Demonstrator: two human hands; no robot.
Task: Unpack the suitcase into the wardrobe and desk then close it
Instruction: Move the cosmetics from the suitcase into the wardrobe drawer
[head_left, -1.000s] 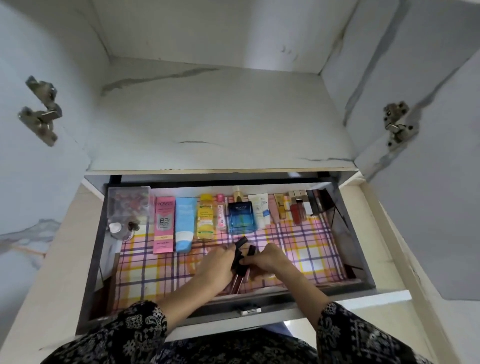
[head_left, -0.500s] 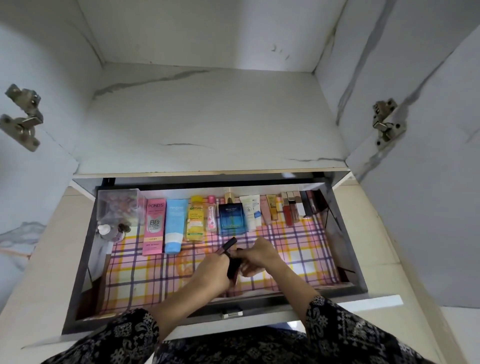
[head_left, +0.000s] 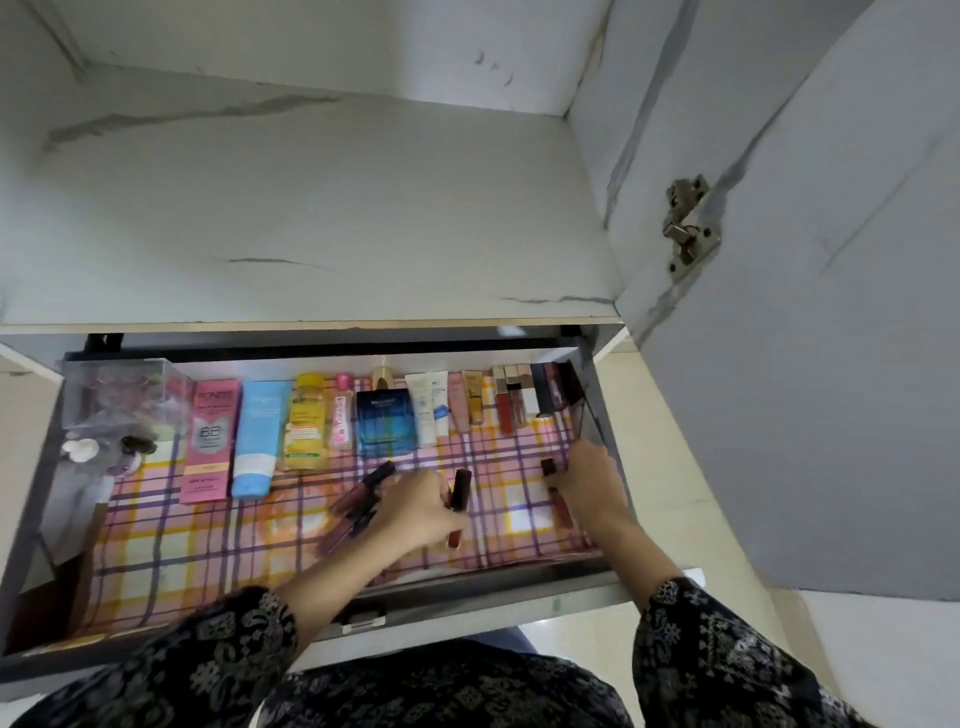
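An open wardrobe drawer (head_left: 597, 571) lined with pink and yellow checked paper holds a back row of cosmetics: a pink BB cream box (head_left: 210, 441), a blue tube (head_left: 260, 441), a yellow bottle (head_left: 306, 423), a blue perfume bottle (head_left: 385, 421) and several small lip products (head_left: 511, 402). My left hand (head_left: 415, 506) grips a bundle of dark lip gloss tubes (head_left: 358, 501) near the drawer's middle. My right hand (head_left: 592, 480) holds one dark-capped lip gloss (head_left: 551, 473) close to the drawer's right wall.
A clear plastic box (head_left: 117, 395) stands in the drawer's back left corner, small jars in front of it. Above is a bare marble-patterned shelf (head_left: 311, 208). An open wardrobe door with a metal hinge (head_left: 688, 228) stands at the right.
My hands, held together over the bundle, have parted. The right hand has carried one lip gloss toward the drawer's right side while the left keeps the rest.
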